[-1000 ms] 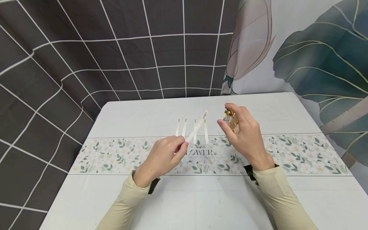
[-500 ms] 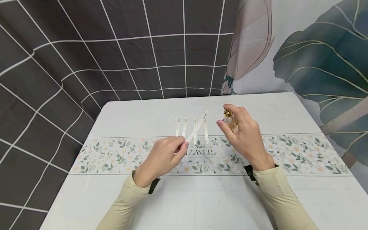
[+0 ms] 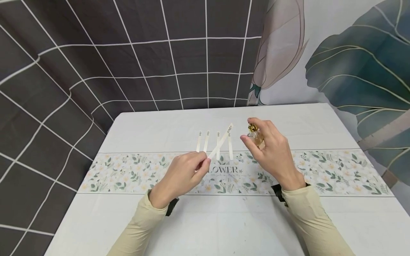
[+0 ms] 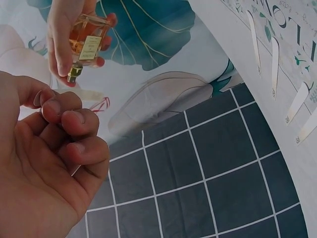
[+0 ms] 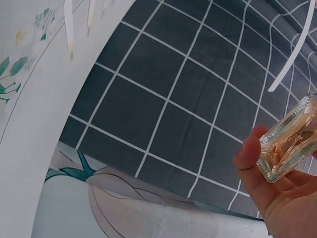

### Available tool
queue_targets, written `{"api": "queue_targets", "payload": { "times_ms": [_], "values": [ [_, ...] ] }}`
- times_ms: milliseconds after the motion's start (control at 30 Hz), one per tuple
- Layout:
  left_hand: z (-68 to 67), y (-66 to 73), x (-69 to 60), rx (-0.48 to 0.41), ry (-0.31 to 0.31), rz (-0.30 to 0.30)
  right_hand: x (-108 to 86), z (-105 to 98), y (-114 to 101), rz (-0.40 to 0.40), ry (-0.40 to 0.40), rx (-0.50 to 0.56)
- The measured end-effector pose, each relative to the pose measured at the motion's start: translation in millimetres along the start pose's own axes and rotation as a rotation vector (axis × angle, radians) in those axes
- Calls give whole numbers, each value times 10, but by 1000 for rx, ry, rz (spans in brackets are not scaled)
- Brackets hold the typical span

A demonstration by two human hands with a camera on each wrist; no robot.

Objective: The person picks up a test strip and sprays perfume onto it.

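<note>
My left hand (image 3: 184, 174) pinches a white paper test strip (image 3: 220, 142) near its lower end. The strip slants up and to the right, with small print at its far end. In my right hand (image 3: 276, 153) is a small glass perfume bottle (image 3: 257, 138) with amber liquid and a gold spray top; the index finger lies on top. The left wrist view shows the bottle (image 4: 89, 42) with its pale label, apart from the strip (image 4: 86, 95). The right wrist view shows the bottle's base (image 5: 287, 141) and the strip's bare end (image 5: 285, 74).
Several similar strips, among them a left one (image 3: 199, 140) and a right one (image 3: 230, 149), lie in a row on the white tablecloth (image 3: 153, 131). A floral printed band (image 3: 128, 174) crosses the table. Behind hang a dark checked curtain (image 3: 160, 60) and a leaf-patterned cloth (image 3: 362, 60).
The bottle in my right hand has moved slightly left and down, with the index finger on its top. The left hand and its paper strip stay almost still.
</note>
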State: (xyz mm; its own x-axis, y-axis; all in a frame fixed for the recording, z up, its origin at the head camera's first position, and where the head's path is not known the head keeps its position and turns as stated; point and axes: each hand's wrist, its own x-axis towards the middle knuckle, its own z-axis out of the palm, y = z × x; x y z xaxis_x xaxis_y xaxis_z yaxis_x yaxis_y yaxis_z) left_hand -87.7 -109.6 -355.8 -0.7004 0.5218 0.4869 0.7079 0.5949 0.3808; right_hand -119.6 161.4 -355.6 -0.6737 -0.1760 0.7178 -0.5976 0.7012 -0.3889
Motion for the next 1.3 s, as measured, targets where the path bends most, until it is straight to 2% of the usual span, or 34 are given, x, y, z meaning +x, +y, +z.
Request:
{"api": "queue_targets", "payload": {
  "times_ms": [800, 1000, 1067, 1133, 1300],
  "values": [
    [-6, 21, 8, 8, -16, -14, -11, 10, -15, 6, -4, 2],
    [20, 17, 11, -1, 1, -17, -8, 6, -17, 30, -13, 7],
    [33, 14, 14, -20, 10, -48, -4, 1, -15, 53, -13, 23],
    [48, 6, 20, -82, 20, -118, 5, -4, -11, 78, -8, 45],
    [72, -28, 39, -403, 68, -393, 16, -23, 9, 133, 14, 93]
  ]
}}
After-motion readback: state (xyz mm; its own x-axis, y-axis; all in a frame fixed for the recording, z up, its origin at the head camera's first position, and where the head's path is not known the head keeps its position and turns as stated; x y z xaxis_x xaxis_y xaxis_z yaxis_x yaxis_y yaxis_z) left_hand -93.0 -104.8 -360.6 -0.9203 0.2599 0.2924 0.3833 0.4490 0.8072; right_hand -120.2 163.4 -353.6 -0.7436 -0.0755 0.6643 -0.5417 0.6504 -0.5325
